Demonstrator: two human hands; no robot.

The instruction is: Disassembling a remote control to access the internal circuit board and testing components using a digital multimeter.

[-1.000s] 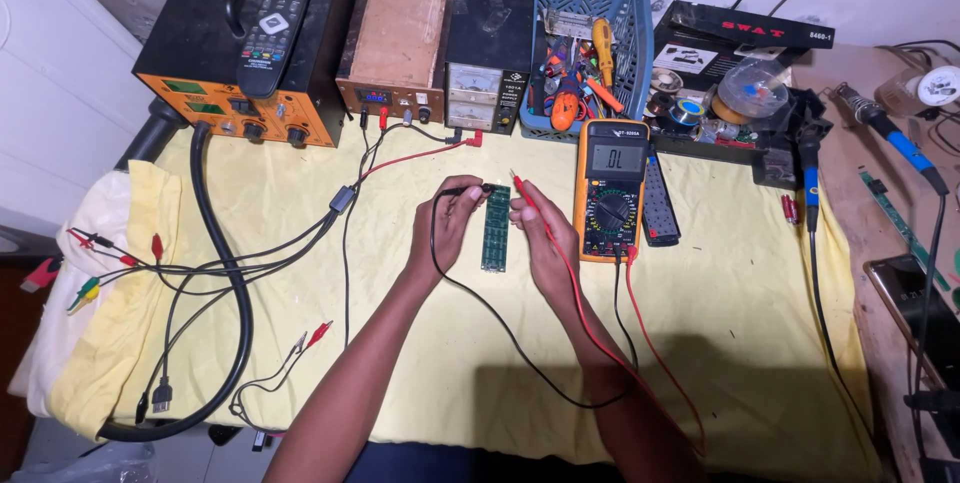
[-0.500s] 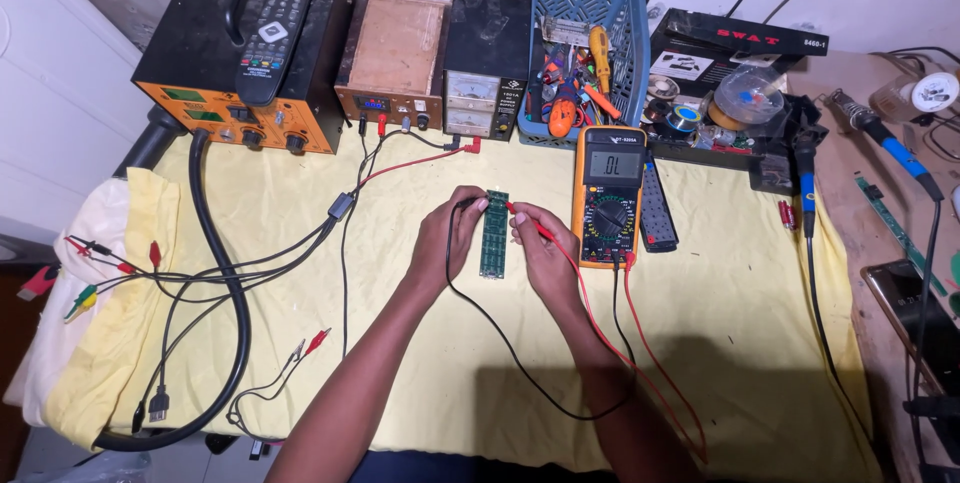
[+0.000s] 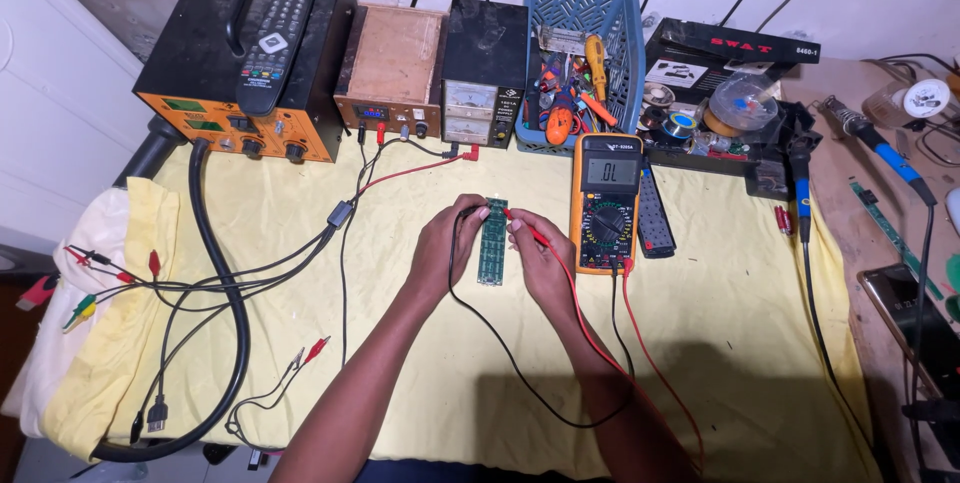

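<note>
I see a narrow green circuit board lying flat on the yellow cloth that covers the table, a little behind the table's middle and closer to the back edge than the front. Its long axis runs front to back, one short end pointing at the blue basket along the back edge, the other toward me.

My left hand sits against the board's left side, fingers curled around a black probe whose lead loops toward the front edge. My right hand is on the board's right side, pinching a red probe with its tip at the board's upper part.

Just right of that hand stands an orange multimeter, parallel to the board, with a dark remote beside it. An orange-fronted power unit occupies the back left corner.
</note>
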